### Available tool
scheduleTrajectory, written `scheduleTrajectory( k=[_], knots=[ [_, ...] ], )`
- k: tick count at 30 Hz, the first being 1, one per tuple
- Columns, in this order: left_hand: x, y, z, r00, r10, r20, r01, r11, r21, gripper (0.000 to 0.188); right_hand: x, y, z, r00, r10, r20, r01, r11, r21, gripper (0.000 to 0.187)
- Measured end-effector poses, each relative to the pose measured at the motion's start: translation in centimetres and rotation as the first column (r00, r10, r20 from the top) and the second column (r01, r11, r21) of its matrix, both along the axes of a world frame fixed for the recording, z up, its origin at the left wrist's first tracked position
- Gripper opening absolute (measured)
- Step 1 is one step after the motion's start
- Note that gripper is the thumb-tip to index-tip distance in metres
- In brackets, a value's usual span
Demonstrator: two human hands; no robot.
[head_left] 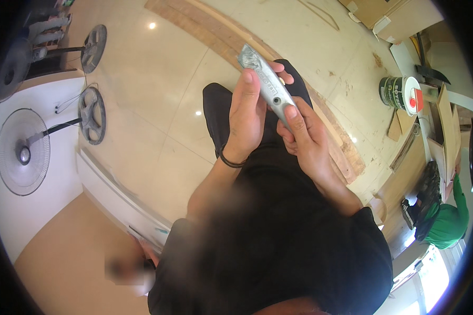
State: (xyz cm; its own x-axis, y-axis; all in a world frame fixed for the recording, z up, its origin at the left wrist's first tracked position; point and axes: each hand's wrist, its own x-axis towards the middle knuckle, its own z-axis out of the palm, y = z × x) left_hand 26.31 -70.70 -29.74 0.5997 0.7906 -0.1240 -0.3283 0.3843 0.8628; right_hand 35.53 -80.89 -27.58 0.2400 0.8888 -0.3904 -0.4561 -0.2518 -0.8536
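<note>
A grey metal utility knife (268,83) is held between my two hands above my lap, its nose pointing up and to the left. My right hand (306,130) grips the rear end of the handle, thumb lying on top. Near the nose, my left hand (248,105) has its thumb against the near side, and its fingertips show beyond the far side. No blade can be made out at the tip. A dark band circles my left wrist.
Long wooden strips (347,157) lie across the tiled floor beyond my knees. At right stand a paint bucket (392,92), boards, and a person in green (449,223). Pedestal fans (24,152) are at left; cardboard (399,18) is at upper right. Another person (142,257) is at lower left.
</note>
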Motion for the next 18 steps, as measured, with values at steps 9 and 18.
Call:
scheduleTrajectory(
  k=[9,18],
  knots=[
    [0.9,-1.1,0.5,0.975,0.167,-0.147,-0.165,0.986,0.027,0.055,-1.4,-0.6,-1.2,0.991,-0.055,0.126,0.053,0.998,0.015,0.036],
    [0.5,-1.3,0.9,0.971,0.194,-0.142,-0.193,0.981,0.025,0.053,-1.1,-1.2,-1.1,0.998,-0.029,-0.064,0.035,0.995,0.089,0.025]
  ],
)
